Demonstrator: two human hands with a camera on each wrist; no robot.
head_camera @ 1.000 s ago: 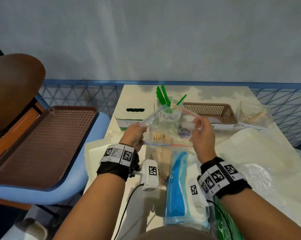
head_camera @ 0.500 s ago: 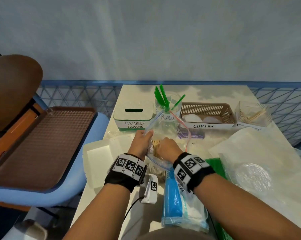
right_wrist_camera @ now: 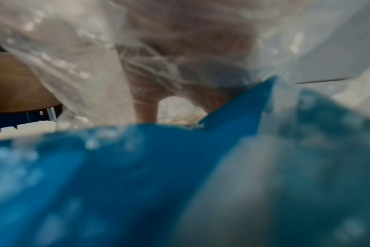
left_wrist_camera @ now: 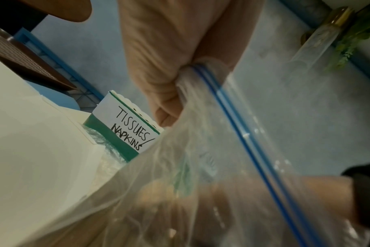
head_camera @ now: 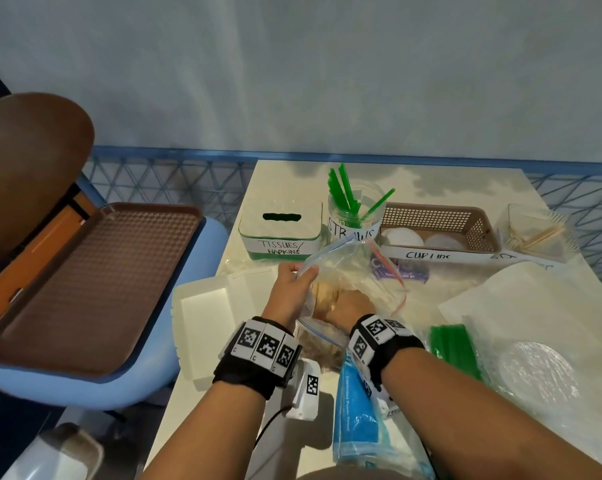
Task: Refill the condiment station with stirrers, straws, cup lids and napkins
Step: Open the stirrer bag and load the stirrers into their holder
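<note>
A clear zip bag (head_camera: pixel 358 268) with wooden stirrers (head_camera: pixel 322 296) stands open in the middle of the table. My left hand (head_camera: pixel 292 282) pinches its blue-striped rim (left_wrist_camera: pixel 211 86) and holds the mouth up. My right hand (head_camera: pixel 349 306) is down inside the bag, among the stirrers; the plastic blurs its fingers (right_wrist_camera: pixel 146 107), so I cannot tell if they hold any. Behind stand the box (head_camera: pixel 280 233) labelled TISSUES/NAPKINS, the jar (head_camera: pixel 353 216) of green straws, the brown CUP LIDS basket (head_camera: pixel 438 223) and a clear stirrer container (head_camera: pixel 535 230).
A blue napkin pack (head_camera: pixel 355 403) lies under my right wrist. Beside it lie a pack of green straws (head_camera: pixel 453 348) and a bag of clear lids (head_camera: pixel 538 368). A white foam tray (head_camera: pixel 206 317) sits at the left edge. A brown tray (head_camera: pixel 84 278) rests on the chair.
My right hand let go of the bag's rim and went down into the bag. The bag sank toward the table; my left hand kept its pinch on the rim.
</note>
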